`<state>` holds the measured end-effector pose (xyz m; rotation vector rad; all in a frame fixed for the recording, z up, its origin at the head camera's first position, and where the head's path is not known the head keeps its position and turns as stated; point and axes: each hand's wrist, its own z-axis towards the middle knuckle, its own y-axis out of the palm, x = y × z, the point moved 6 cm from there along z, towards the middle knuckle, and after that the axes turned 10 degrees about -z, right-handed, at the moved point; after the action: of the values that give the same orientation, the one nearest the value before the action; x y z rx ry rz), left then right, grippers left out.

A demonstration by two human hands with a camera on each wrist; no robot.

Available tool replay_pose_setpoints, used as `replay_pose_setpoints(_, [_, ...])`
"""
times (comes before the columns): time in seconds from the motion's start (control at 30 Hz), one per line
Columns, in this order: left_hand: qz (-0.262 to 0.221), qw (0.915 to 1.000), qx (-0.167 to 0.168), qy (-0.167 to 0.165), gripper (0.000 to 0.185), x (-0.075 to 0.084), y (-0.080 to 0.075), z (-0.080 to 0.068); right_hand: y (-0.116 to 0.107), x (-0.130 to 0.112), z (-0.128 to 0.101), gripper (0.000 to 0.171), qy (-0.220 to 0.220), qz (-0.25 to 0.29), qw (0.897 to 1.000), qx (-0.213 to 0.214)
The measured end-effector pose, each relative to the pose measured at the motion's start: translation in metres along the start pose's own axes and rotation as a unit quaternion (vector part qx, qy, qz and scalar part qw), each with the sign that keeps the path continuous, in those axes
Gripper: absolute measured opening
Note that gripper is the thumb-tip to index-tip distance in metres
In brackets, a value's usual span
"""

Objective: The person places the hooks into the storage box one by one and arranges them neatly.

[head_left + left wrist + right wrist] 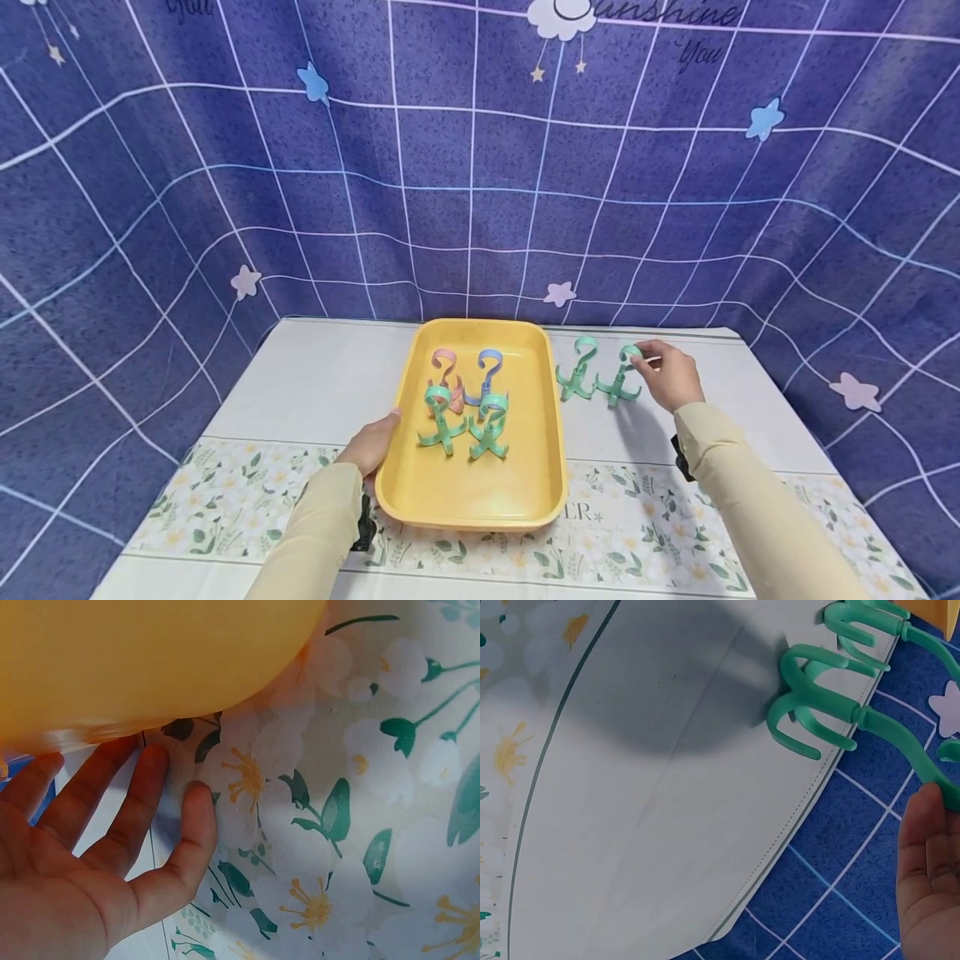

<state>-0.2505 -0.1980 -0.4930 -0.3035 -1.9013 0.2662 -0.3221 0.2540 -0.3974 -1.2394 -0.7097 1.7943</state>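
My left hand (369, 446) holds the left edge of a yellow tray (471, 500); its thumb lies at the rim, and its fingers (135, 814) reach against the tray's outer side in the left wrist view. On the right, my right hand (670, 373) pinches the curved top of a green rotating multi-prong hook (617, 388), whose prongs point down by the tabletop. A second green hook (576, 380) stands just left of it, beside the tray. Inside the tray are two more green hooks (442, 432) in front, with a pink hook (444, 362) and a blue hook (489, 367) behind them.
A white tablecloth with a floral band (255, 479) covers the table. Behind and at both sides hangs a blue curtain (465, 200) with white grid lines and stars. The table's back edge runs just behind the tray and the hooks.
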Motion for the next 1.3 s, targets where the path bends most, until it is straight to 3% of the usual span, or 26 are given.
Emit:
replay_pose_setpoints(0.77, [-0.004,0.9999,-0.004,0.011,0.069,0.004,0.001,-0.004,-0.025,-0.024,-0.002,0.028,-0.059,-0.009,0.998,0.032])
replay_pose_setpoints(1.3, [0.004,1.0,-0.002,-0.001,0.069,0.004,0.002,-0.005,-0.045,-0.039,-0.006,0.026,-0.085,-0.012,0.996,0.02])
